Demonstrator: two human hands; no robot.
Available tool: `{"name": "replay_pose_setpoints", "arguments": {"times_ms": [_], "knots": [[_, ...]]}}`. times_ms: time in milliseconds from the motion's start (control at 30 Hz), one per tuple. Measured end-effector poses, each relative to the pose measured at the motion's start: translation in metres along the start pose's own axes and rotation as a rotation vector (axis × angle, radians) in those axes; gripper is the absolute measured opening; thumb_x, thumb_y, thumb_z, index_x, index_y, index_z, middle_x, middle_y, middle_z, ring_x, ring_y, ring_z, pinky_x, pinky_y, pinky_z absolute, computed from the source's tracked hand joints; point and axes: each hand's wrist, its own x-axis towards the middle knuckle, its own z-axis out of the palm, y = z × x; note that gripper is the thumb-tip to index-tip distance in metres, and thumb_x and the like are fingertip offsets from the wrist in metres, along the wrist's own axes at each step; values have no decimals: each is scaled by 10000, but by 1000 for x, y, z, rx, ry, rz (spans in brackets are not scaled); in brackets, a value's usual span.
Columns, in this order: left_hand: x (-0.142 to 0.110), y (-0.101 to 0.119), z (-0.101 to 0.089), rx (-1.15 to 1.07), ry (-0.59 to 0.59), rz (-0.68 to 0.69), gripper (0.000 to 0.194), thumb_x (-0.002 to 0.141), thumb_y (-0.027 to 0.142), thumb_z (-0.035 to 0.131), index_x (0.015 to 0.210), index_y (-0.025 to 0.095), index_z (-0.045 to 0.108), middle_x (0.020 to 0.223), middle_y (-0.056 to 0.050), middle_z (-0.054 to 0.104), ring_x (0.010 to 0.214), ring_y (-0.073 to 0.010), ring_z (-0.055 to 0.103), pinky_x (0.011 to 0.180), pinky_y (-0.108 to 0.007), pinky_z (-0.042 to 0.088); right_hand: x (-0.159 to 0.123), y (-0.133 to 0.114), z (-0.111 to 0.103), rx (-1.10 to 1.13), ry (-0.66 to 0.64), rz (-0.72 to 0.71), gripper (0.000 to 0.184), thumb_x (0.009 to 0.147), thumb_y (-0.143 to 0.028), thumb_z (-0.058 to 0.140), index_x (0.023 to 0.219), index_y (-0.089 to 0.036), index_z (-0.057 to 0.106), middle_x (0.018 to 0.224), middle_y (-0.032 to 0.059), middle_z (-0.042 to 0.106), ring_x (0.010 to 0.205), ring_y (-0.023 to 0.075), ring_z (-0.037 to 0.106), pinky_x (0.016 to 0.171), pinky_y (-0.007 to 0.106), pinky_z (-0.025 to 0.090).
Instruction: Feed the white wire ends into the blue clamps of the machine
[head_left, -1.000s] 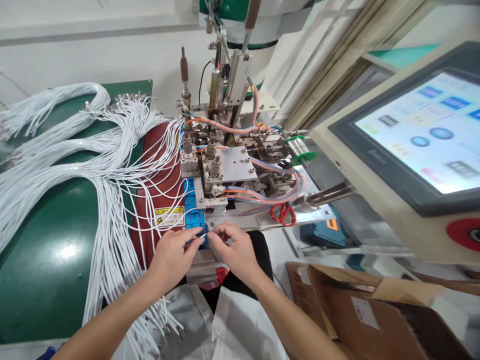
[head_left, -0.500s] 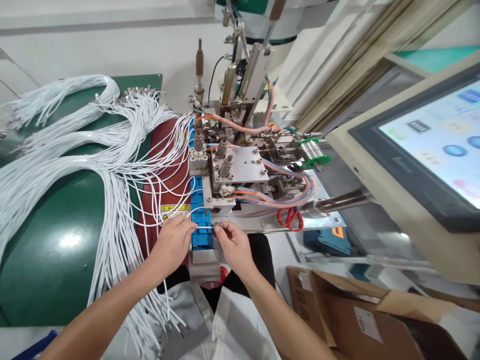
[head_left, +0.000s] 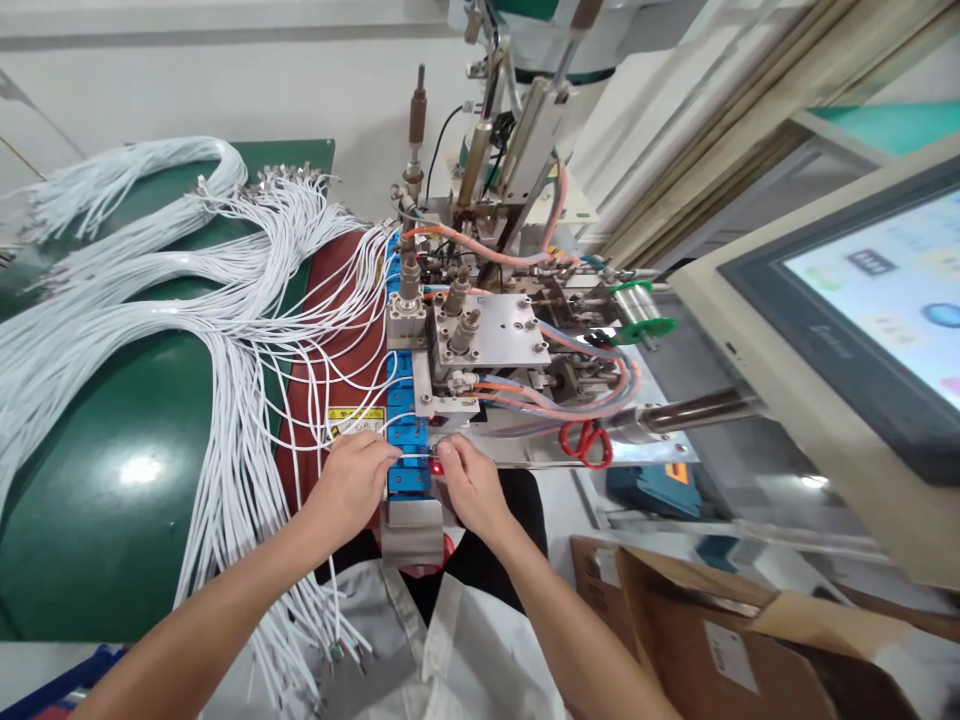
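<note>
A short stretch of white cable (head_left: 412, 456) lies level across a blue fixture block (head_left: 409, 478) near the front of the machine. My left hand (head_left: 358, 482) pinches this cable just left of the blocks. On the other side, my right hand (head_left: 474, 486) is closed at the cable's end, thumb and fingertips together; the tip itself is partly hidden by the fingers. A small red light (head_left: 436, 467) glows just below that end. Behind my hands, other white cables run into the row of blue blocks.
Bundles of white cables (head_left: 161, 310) cover much of the green table (head_left: 97, 560) at left. The machine's metal plate (head_left: 499, 330) and hoses stand ahead. Red-handled scissors (head_left: 586, 443), a wire spool (head_left: 637, 310), a touchscreen (head_left: 892, 290) and a cardboard box (head_left: 697, 640) are at right.
The red light now shows by the cable end. My right fingers have shifted slightly at that end, while the left hand keeps its pinch. The whole view has moved a little.
</note>
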Motion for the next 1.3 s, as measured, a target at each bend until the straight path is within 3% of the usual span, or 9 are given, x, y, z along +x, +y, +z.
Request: {"name": "replay_pose_setpoints", "arguments": {"times_ms": [300, 567, 733, 833, 900, 967, 1067, 1167, 1300], "knots": [[-2, 1, 1, 36, -15, 9, 192, 812, 90, 485, 831, 178, 655, 812, -47, 647, 762, -174, 589, 729, -332, 449, -2, 3, 13, 79, 50, 8, 269, 866, -339, 339, 649, -205, 425, 559, -40, 426, 542, 124, 426, 542, 229, 332], [-7, 8, -4, 318, -26, 64, 173, 835, 150, 473, 866, 185, 640, 767, -53, 648, 764, -216, 547, 714, -386, 432, 0, 4, 18, 209, 108, 89, 296, 837, -350, 401, 584, -195, 407, 524, -56, 378, 514, 105, 379, 517, 222, 315], [-11, 5, -15, 274, -95, 205, 275, 846, 85, 406, 1063, 120, 570, 1045, -114, 610, 948, -219, 534, 850, -384, 435, -1, 3, 1, 353, 279, 121, 273, 828, -397, 441, 690, -177, 526, 557, -44, 437, 539, 109, 417, 539, 226, 343], [-23, 8, -37, 219, -250, 238, 311, 837, 73, 419, 1116, 145, 537, 1118, -99, 567, 1065, -225, 476, 908, -385, 402, -6, 2, -11, 465, 312, 98, 302, 824, -422, 451, 682, -171, 539, 551, -41, 430, 515, 100, 396, 508, 222, 333], [-34, 12, -54, 135, -479, 226, 258, 816, 72, 469, 1010, 195, 587, 1008, -55, 591, 954, -185, 520, 830, -315, 442, -9, 3, -17, 520, 322, 105, 312, 815, -436, 469, 669, -170, 540, 534, -42, 426, 491, 94, 381, 478, 216, 319], [-45, 15, -66, 101, -594, 187, 178, 759, 80, 558, 863, 210, 622, 975, -44, 576, 920, -185, 519, 789, -300, 443, -11, 4, -20, 560, 332, 125, 316, 809, -441, 482, 658, -170, 540, 517, -44, 422, 475, 90, 370, 454, 211, 305], [-52, 17, -68, 100, -571, 194, 89, 755, 124, 589, 693, 184, 610, 914, -54, 581, 905, -203, 513, 797, -328, 422, -15, 3, -20, 591, 334, 133, 310, 812, -431, 489, 649, -171, 535, 511, -45, 417, 468, 84, 363, 444, 207, 299], [-42, 21, -55, -20, -488, 191, 121, 825, 192, 529, 745, 190, 620, 801, -24, 603, 794, -157, 537, 740, -283, 432, -24, -3, -19, 585, 271, 89, 272, 820, -390, 495, 666, -171, 543, 528, -40, 435, 478, 86, 388, 461, 211, 332], [-19, 33, -33, -189, -160, -39, 124, 831, 259, 525, 817, 199, 633, 780, -9, 636, 728, -126, 573, 684, -234, 452, -37, -18, -21, 564, 135, -76, 203, 839, -315, 471, 838, -180, 623, 659, 9, 537, 560, 111, 487, 524, 241, 415]]}}
